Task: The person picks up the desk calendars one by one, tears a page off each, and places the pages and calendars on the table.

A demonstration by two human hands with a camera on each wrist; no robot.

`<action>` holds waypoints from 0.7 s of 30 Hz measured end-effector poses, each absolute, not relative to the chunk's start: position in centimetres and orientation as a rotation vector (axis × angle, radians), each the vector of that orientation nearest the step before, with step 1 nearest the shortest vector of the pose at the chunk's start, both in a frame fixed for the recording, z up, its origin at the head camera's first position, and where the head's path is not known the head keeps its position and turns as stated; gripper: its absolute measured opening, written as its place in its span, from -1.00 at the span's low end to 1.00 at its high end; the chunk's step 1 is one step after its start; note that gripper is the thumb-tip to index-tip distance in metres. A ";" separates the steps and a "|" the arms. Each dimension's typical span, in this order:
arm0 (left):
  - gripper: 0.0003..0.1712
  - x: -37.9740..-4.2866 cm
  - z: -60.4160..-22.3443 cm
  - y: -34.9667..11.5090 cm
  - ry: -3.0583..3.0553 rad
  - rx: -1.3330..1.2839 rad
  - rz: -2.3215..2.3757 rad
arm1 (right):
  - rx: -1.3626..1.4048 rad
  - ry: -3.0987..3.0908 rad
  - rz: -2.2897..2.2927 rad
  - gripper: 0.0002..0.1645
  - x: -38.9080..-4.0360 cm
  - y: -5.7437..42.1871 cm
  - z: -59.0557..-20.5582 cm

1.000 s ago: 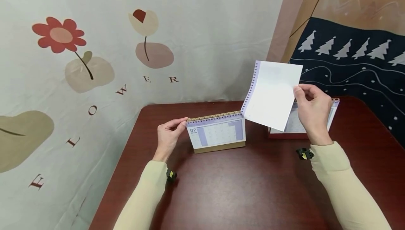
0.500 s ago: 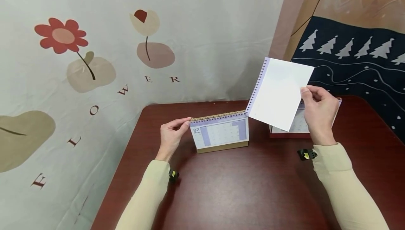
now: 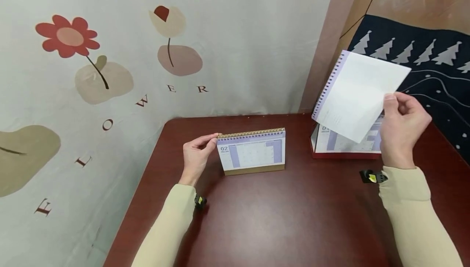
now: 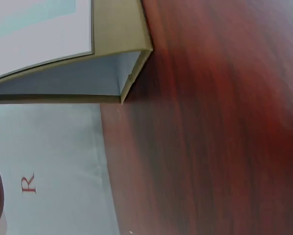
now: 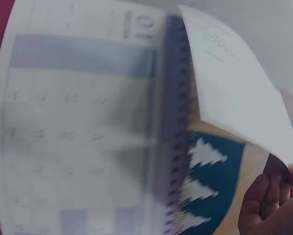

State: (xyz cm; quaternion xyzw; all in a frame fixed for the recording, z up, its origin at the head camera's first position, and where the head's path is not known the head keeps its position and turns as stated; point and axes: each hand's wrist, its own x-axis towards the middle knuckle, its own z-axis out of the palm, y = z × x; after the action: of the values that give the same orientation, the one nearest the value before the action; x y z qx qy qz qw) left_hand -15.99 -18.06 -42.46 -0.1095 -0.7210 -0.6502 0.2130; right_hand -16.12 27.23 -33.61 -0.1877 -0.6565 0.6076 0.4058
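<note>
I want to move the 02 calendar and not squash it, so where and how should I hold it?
Come from above and pinch the 02 calendar by its top edge, probably near the right corner, since the left hand pinches the left one. It stands like a tent with the coil along the top, and its end is hollow, so squeezing lower might bend it.

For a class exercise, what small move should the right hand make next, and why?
Probably turn the page so its punched edge runs along the top of the red-based calendar: the right hand pinches it nearby, that edge slanting steeply.
</note>
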 end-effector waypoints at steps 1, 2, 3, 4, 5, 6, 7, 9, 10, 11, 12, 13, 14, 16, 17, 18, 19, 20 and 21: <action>-0.83 -16.1 -42.4 -18.1 -2.010 -0.319 -1.807 | -0.455 -1.660 1.545 -0.86 -15.9 27.3 -33.3; -0.82 -16.2 -42.3 -18.1 -2.025 -0.334 -1.805 | -0.434 -1.668 1.561 -0.84 -15.6 27.3 -33.1; -0.82 -16.3 -42.2 -18.2 -2.038 -0.342 -1.801 | -0.411 -1.659 1.587 -0.83 -15.4 27.3 -32.9; -0.81 -16.3 -42.2 -18.2 -2.040 -0.348 -1.803 | -0.400 -1.648 1.615 -0.82 -15.2 27.2 -32.8; -0.81 -16.4 -42.2 -18.2 -2.038 -0.348 -1.808 | -0.391 -1.624 1.651 -0.83 -14.9 27.2 -32.7; -0.82 -16.4 -42.2 -18.2 -2.040 -0.342 -1.805 | -0.385 -1.596 1.692 -0.84 -14.6 27.2 -32.6; -0.81 -16.5 -42.2 -18.3 -2.038 -0.334 -1.805 | -0.380 -1.583 1.718 -0.84 -14.3 27.2 -32.6; -0.80 -16.6 -42.2 -18.4 -2.037 -0.323 -1.807 | -0.368 -1.562 1.793 -0.83 -13.8 27.1 -32.7; -0.80 -16.6 -42.3 -18.4 -2.035 -0.320 -1.811 | -0.373 -1.580 1.812 -0.81 -13.5 27.0 -32.8; -0.79 -16.6 -42.2 -18.4 -2.039 -0.314 -1.813 | -0.380 -1.607 1.822 -0.80 -13.2 27.0 -32.9; -0.79 -16.6 -42.2 -18.4 -2.043 -0.310 -1.816 | -0.396 -1.650 1.816 -0.78 -12.9 26.9 -33.0; -0.78 -16.6 -42.2 -18.4 -2.043 -0.307 -1.826 | -0.412 -1.702 1.801 -0.76 -12.6 26.9 -33.1; -0.77 -16.5 -42.1 -18.4 -2.046 -0.302 -1.834 | -0.430 -1.751 1.791 -0.75 -12.2 26.9 -33.3; -0.77 -16.2 -41.6 -18.3 -2.054 -0.294 -1.843 | -0.462 -1.888 1.723 -0.71 -11.5 26.8 -33.5; -0.77 -16.0 -41.3 -18.3 -2.057 -0.289 -1.848 | -0.471 -1.947 1.693 -0.69 -11.2 26.8 -33.7; -0.77 -15.8 -40.9 -18.2 -2.054 -0.289 -1.853 | -0.474 -2.015 1.652 -0.66 -10.8 26.8 -33.8; -0.77 -15.6 -40.6 -18.1 -2.053 -0.286 -1.854 | -0.469 -2.079 1.614 -0.63 -10.5 26.7 -34.1; -0.77 -15.3 -40.3 -18.1 -2.050 -0.289 -1.854 | -0.456 -2.140 1.580 -0.59 -10.2 26.6 -34.3; -0.77 -15.2 -40.0 -18.1 -2.046 -0.294 -1.854 | -0.434 -2.207 1.536 -0.56 -9.8 26.5 -34.6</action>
State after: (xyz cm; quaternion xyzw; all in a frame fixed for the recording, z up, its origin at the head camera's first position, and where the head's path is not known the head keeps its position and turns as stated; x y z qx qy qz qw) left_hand -15.17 -18.07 -40.00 -0.1043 -0.7246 -0.6566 0.1814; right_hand -9.84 26.49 -34.62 -0.1559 -0.7926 0.5517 0.2076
